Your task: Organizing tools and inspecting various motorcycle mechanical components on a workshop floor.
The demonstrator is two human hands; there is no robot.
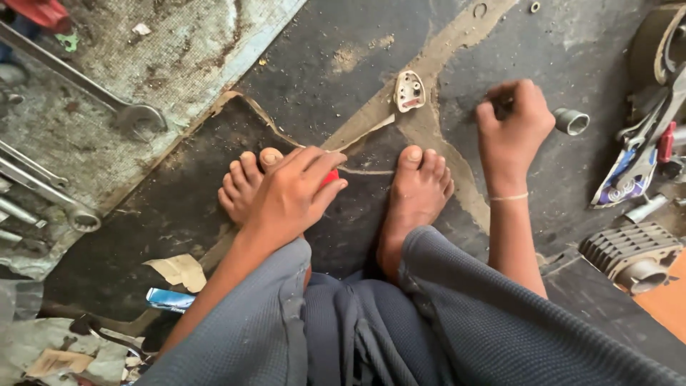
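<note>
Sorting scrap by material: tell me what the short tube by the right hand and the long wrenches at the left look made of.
Short tube: looks like metal, dull grey, with a thin wall and a hollow open end; steel or aluminium, cannot tell which. Wrenches: probably steel, silvery-grey, smudged with grime. The right hand is closed beside the tube.

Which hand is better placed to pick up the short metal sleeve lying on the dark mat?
The right hand, probably. It rests closed on the mat right beside the metal sleeve. The left hand is over by the left foot, already holding a small red object.
</note>
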